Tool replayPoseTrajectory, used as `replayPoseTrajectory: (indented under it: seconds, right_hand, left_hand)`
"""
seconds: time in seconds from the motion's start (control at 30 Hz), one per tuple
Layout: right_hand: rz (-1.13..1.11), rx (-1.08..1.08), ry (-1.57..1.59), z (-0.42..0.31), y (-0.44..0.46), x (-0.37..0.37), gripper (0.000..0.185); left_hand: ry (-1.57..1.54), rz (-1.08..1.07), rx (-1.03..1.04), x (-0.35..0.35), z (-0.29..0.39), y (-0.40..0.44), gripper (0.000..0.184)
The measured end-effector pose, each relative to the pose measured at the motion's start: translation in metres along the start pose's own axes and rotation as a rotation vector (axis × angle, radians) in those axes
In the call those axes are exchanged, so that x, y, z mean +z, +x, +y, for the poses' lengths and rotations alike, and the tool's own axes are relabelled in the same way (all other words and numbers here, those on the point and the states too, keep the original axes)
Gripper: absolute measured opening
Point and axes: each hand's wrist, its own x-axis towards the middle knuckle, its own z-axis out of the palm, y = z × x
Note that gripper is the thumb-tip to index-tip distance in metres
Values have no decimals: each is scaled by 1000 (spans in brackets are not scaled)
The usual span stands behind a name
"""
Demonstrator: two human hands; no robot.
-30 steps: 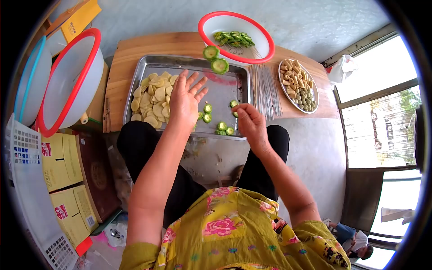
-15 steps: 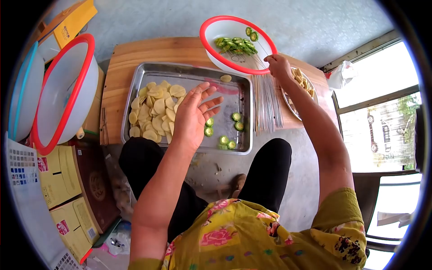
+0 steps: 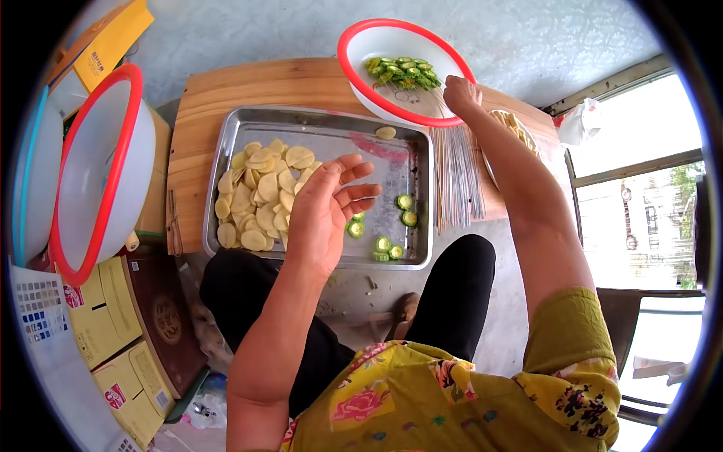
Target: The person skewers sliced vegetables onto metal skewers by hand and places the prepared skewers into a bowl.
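Note:
My left hand (image 3: pixel 324 211) hovers palm up above the metal tray (image 3: pixel 316 116), fingers spread and nothing in them. Below it, pale potato slices (image 3: pixel 263 196) are heaped on the tray's left side. Green-rimmed round slices, perhaps cucumber (image 3: pixel 405 202), lie in small groups to the right. My right hand (image 3: pixel 461 96) is at the right rim of a red-rimmed white bowl (image 3: pixel 369 41), fingers curled; what they grip is hidden. Inside the bowl, green slices (image 3: pixel 403 73) sit on thin metal skewers, their bare ends toward my right hand.
Loose skewers (image 3: pixel 458 177) lie in a bundle right of the tray on the wooden table (image 3: pixel 226 87). A plate of pale pieces (image 3: pixel 516 129) is partly behind my right arm. Large red-rimmed basins (image 3: pixel 113 166) and cardboard boxes (image 3: pixel 102 309) stand at left; a window (image 3: pixel 640 218) is at right.
My right hand has come down to the bowl's rim. The skewer with green slices it held raised over the bowl no longer stands out from the pile. My left hand stays open.

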Motion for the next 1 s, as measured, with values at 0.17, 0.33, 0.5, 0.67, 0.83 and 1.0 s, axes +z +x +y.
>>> replayPoseTrajectory:
  seconds: [0.17, 0.33, 0.5, 0.67, 0.83, 1.0]
  right_hand:
    - [31, 20, 139, 7, -6, 4, 28]
    - [199, -53, 333, 19, -35, -10, 29]
    - [358, -495, 653, -6, -94, -52, 25]
    - [387, -964, 915, -101, -260, -149, 37]
    - [548, -1338, 838, -179, -356, -96, 45]
    - [223, -1417, 728, -182, -371, -70, 47]
  left_hand:
    - [26, -8, 11, -4, -1, 2, 36]
    - [10, 2, 20, -7, -10, 6, 34]
    - [7, -26, 61, -19, -29, 18, 29]
    - [136, -8, 68, -8, -38, 18, 25]
    - [145, 81, -33, -12, -58, 22, 27]
    - [72, -39, -150, -36, -73, 22, 25]
